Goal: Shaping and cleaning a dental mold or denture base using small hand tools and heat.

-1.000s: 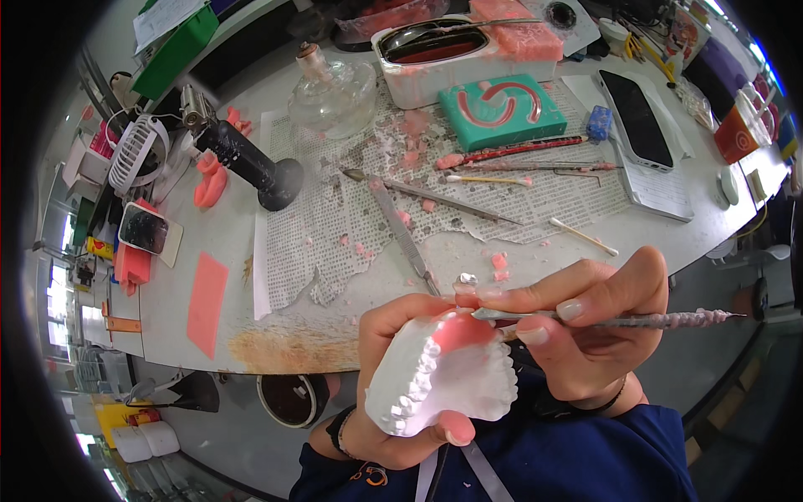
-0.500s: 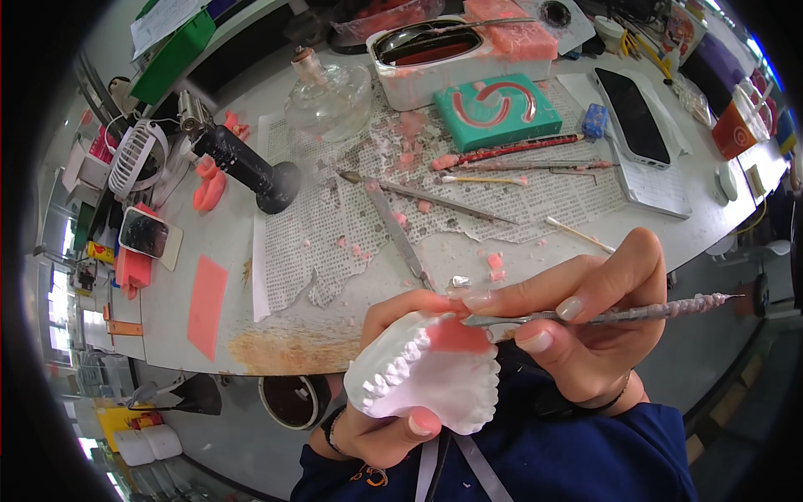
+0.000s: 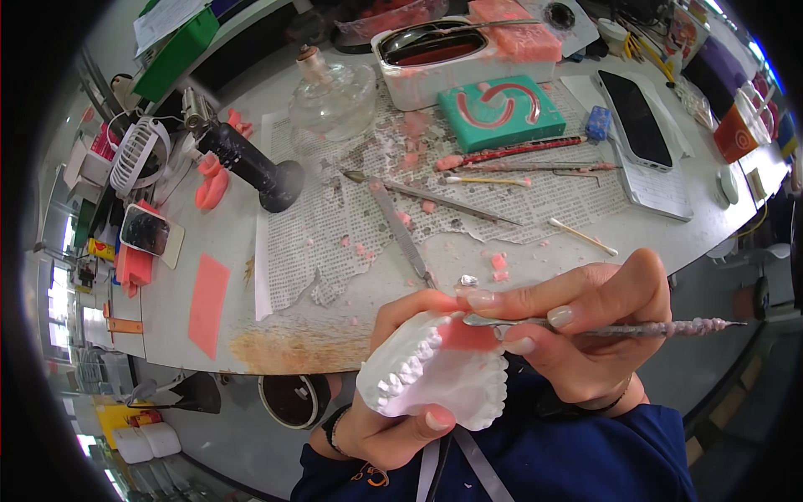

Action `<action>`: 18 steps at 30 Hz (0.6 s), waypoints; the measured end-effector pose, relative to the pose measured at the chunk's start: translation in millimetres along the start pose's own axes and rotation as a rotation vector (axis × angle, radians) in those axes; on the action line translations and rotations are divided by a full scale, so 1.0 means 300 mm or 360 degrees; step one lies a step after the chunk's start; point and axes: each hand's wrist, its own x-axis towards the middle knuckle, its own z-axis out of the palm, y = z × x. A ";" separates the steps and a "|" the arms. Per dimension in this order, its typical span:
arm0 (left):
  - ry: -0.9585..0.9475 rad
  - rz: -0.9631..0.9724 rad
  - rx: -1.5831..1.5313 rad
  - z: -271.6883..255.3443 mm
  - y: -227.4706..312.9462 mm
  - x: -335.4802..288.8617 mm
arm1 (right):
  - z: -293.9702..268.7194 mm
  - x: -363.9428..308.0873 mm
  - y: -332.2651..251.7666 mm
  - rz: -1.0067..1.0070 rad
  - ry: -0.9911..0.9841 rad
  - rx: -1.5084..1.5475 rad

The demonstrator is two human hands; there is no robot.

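Wrapped round a white plaster dental model (image 3: 452, 389) is my left hand (image 3: 389, 427), its thumb on the near side and its fingers behind. White teeth line the model's rim, and a patch of pink wax (image 3: 468, 336) covers the gap at its front. Between thumb and fingertips my right hand (image 3: 585, 326) pinches a metal wax carver (image 3: 615, 330), whose shaft is crusted with pink wax. The carver's flat tip rests at the upper edge of the pink patch, close to my left fingertips.
A blowtorch (image 3: 242, 163) and a glass spirit lamp (image 3: 333, 100) stand on the table. Carving knives (image 3: 397, 230) lie on torn newspaper (image 3: 309, 226). Beyond are a green box (image 3: 502, 117) and a phone (image 3: 634, 117). A pink wax sheet (image 3: 208, 305) lies at left.
Both hands, the model and the carver have shifted slightly to the right. My right hand sits a little lower, with the carver's tip still at the pink wax.
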 end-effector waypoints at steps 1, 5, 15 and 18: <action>0.0037 -0.0045 0.0126 0.001 0.006 0.000 | -0.003 -0.004 0.005 -0.0001 0.0001 -0.0001; -0.0020 0.0021 0.0503 0.001 0.016 -0.014 | -0.004 -0.012 0.006 -0.0072 0.0014 -0.0212; 0.0096 -0.0049 -0.0139 0.016 0.008 0.007 | 0.026 0.006 -0.006 0.0149 0.0242 0.0342; 0.0021 -0.0003 -0.0127 -0.007 -0.011 0.000 | 0.009 0.004 -0.003 0.0165 0.0141 0.0326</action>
